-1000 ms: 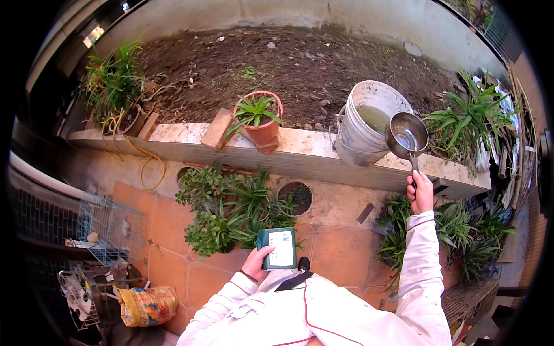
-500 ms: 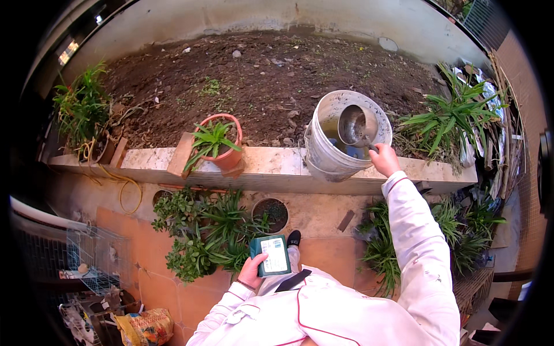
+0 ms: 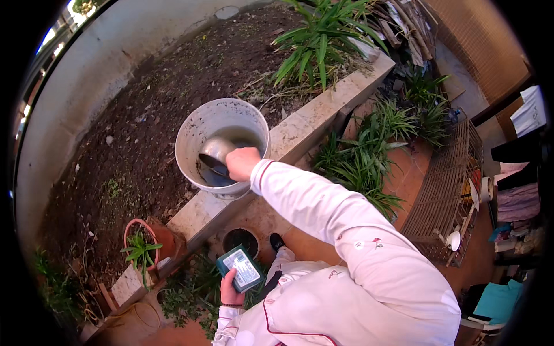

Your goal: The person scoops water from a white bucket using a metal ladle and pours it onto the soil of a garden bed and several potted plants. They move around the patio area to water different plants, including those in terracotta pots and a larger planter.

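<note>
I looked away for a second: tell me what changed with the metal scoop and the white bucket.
The right hand brought the round metal scoop from above the white plastic bucket down inside it, to the murky water. The left hand still grips the small green box; the bucket stayed on the stone ledge.

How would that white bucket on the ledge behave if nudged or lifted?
The white bucket holds murky water, so it is probably heavy and apt to slosh. It stands near the stone ledge edge, so a shove might tip it. The right hand dips a metal ladle inside.
</note>
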Available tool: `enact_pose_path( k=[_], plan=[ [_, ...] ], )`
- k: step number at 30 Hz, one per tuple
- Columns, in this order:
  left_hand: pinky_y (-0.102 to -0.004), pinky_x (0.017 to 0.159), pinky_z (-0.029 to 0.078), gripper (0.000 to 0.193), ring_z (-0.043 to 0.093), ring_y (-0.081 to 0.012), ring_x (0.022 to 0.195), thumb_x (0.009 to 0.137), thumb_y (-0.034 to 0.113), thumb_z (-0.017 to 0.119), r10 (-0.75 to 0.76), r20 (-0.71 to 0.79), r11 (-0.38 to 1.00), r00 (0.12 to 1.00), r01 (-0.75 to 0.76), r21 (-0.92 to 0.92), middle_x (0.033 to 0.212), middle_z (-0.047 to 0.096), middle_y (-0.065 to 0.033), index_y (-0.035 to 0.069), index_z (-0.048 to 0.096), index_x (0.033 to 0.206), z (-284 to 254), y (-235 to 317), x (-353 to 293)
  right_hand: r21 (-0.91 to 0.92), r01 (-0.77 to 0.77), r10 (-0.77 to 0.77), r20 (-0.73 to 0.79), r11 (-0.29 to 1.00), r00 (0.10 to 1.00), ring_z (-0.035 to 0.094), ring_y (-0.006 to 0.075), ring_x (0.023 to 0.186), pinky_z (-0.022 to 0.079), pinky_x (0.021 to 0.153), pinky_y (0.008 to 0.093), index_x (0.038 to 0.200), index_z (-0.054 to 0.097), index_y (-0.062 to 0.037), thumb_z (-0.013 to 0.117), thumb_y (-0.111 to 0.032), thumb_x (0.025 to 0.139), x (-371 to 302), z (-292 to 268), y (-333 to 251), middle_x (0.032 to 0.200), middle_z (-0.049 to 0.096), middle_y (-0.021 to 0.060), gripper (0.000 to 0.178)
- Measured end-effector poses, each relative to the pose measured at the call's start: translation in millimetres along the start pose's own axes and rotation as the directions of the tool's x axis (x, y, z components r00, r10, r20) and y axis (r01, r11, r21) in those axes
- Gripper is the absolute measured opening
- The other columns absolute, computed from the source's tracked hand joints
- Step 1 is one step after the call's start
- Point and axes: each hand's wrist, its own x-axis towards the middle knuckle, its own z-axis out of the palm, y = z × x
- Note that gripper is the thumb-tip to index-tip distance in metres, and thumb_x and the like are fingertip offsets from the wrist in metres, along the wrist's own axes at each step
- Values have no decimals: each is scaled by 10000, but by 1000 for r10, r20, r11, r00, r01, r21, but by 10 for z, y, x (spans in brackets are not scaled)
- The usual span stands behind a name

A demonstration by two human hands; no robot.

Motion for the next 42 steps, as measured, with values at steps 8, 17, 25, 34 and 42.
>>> enact_pose_path(
  k=[8,17,25,34,42],
  plan=[
    [-342,866,501,410,625,-215,964,849,164,602,-95,7,995,995,95,-6,1110,609,-112,-11,499,1205,315,-256,-203,854,-59,131,-11,517,991,501,46,557,376,487,194,994,618,41,590,-163,850,-842,-515,605,658,575,4,251],
    [-361,892,499,419,617,-228,1004,859,176,599,-23,-66,950,998,1,-311,1144,599,-125,2,494,1225,289,-1301,-833,972,-130,-98,152,197,984,331,-2,429,204,367,133,1184,517,3,521,-145,921,-1887,-619,494,691,516,8,301],
    [-373,887,495,436,615,-221,993,846,219,619,94,-336,809,937,-268,-523,1132,602,-108,12,507,1214,-124,-2037,-1464,905,-333,-297,405,266,865,327,11,430,209,364,148,1127,545,-10,531,-130,912,-2234,602,-51,694,517,13,246],
    [-366,881,493,408,607,-219,1000,837,165,620,105,-450,619,887,-412,-669,1120,607,-100,20,516,1204,-898,-2594,-1683,782,-409,-271,570,471,776,466,38,522,350,450,183,1003,599,-8,582,-151,879,-2519,3046,-861,652,538,-27,190],
    [-358,895,481,410,597,-205,1018,852,180,596,33,-546,662,837,-428,-616,1140,597,-96,11,504,1214,-1947,-3075,-2305,526,-54,-178,381,849,907,623,233,614,472,593,356,905,646,3,626,-200,809,-2425,5070,-1310,686,637,139,226]
  ],
)
